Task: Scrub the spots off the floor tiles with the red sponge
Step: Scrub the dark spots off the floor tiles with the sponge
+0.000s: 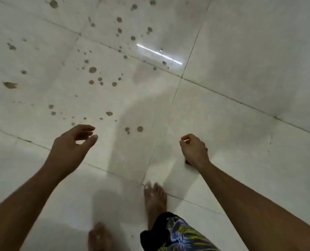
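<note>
The floor tiles (241, 42) look like pale glazed ceramic, smooth and glossy enough to mirror a bright strip of light (159, 54) at the far middle, with thin dark grout lines (228, 96) between them. Dull brownish spots (92, 69) lie matt on the gloss, thickest at the far left, and the tiles around them look hazy and smeared. At the near edge, the shorts (179, 234) are soft black cloth with a printed leaf pattern.

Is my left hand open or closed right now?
Open. The left hand hangs above the spotted floor tiles with fingers loosely curled and spread, holding nothing.
</note>
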